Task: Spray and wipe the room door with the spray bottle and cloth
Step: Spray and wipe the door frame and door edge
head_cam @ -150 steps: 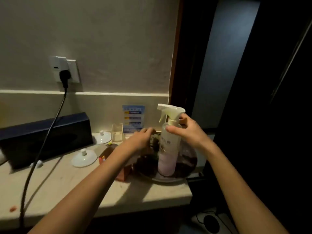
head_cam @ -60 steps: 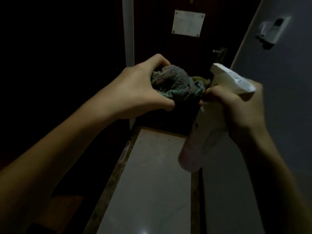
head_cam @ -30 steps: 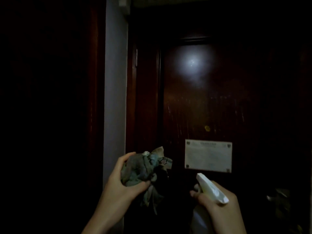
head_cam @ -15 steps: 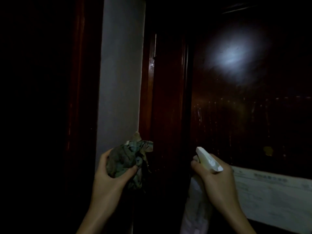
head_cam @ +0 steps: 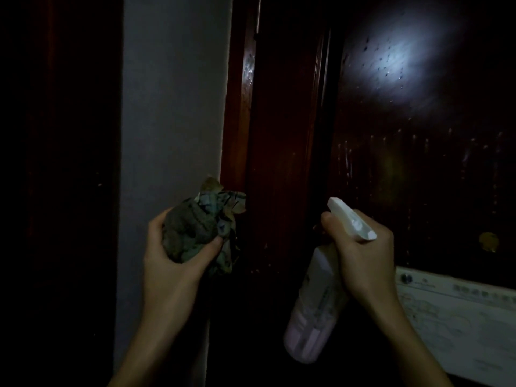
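Dim hallway, door (head_cam: 405, 163) fills the frame from 12 to 3 o'clock, dark glossy wood w/ a bright glare patch at 1 o'clock. Droplets and thin run marks show on it, so some spray looks to be on the panel already; wiping not yet begun, I'd judge.

L hand (head_cam: 173, 263) at 8 o'clock, fingers curled tight round a bunched cloth (head_cam: 198, 227), thumb pressed across the front. Cloth is soft, limp, light; loose corners stick up toward 12. Prob better opened flat against the palm for wiping, since a wad gives little contact.

R hand (head_cam: 363, 261) at 5 o'clock, wrapped round the neck of the bottle (head_cam: 312, 325), index finger curled at the front by the trigger; can't tell if it is squeezed. White nozzle points up toward 11, body hangs down toward 6, tilted. Plastic, light, looks partly full, could be slick if wet. Neck grip is the right hold: one finger stays free for the trigger.

Grey wall strip (head_cam: 173, 107) at 10 o'clock, left of the frame. A white notice (head_cam: 460, 325) is fixed to the door at 4 o'clock; paper-like, so spray and wet cloth should prob stay off it.
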A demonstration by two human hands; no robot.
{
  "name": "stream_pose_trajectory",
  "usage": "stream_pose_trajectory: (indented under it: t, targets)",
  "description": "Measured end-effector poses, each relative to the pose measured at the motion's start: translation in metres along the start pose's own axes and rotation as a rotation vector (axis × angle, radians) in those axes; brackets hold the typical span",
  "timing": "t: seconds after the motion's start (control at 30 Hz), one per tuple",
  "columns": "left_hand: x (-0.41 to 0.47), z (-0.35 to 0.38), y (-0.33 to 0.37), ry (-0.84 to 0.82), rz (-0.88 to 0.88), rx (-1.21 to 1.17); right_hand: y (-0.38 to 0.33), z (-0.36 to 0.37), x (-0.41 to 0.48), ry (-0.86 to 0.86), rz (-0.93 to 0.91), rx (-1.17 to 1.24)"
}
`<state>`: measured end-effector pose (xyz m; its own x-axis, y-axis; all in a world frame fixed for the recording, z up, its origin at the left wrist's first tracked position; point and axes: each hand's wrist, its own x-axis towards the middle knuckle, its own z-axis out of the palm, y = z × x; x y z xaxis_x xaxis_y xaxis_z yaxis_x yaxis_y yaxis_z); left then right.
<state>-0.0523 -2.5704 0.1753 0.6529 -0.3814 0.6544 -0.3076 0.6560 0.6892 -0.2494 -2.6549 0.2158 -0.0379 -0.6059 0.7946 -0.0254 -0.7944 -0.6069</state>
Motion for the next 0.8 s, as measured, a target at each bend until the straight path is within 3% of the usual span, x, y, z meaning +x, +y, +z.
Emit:
stream_pose_trajectory:
  t: [0.23,0.8]
  targets:
    - [0.005,0.004,-0.013,0.01,0.016,-0.021,0.01,0.007,0.009,0.05,-0.04,-0.056]
    - [0.007,0.002,-0.026,-0.011,0.018,-0.034,0.022,0.002,0.003,-0.023,0.046,-0.092]
